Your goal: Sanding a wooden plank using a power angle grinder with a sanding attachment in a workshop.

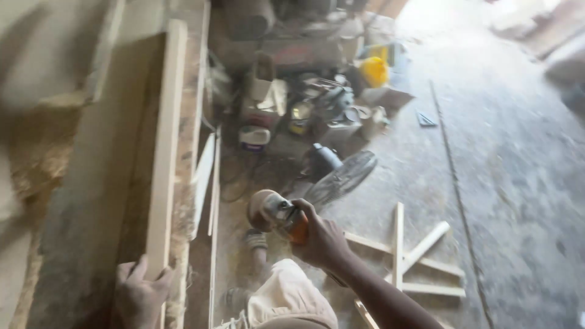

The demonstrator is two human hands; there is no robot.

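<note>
Dusty concrete floor (499, 183) fills the right of the view, with loose wood strips (399, 244) crossed on it and a heap of tools, tins and a yellow container (373, 70) against the far end, a fan (340, 178) lying beside them. On the left runs a long, worn surface (79, 201), its edge rough and powdered with sawdust.

A pale plank (164, 152) stands on edge along that surface, reaching away from the person. The left hand (139, 292) is closed around its near end, fingers wrapped over the top edge, pinning it in place. The right hand (322, 239) grips a sander (275, 213) by its orange body, the round disc facing left — held out over the floor, well apart from the plank and not touching it.

Judging by this, the plank is set and steadied but the tool is off the wood. How much of the face is already smoothed cannot be told — the picture is too blurred; the far length looks even in colour.
</note>
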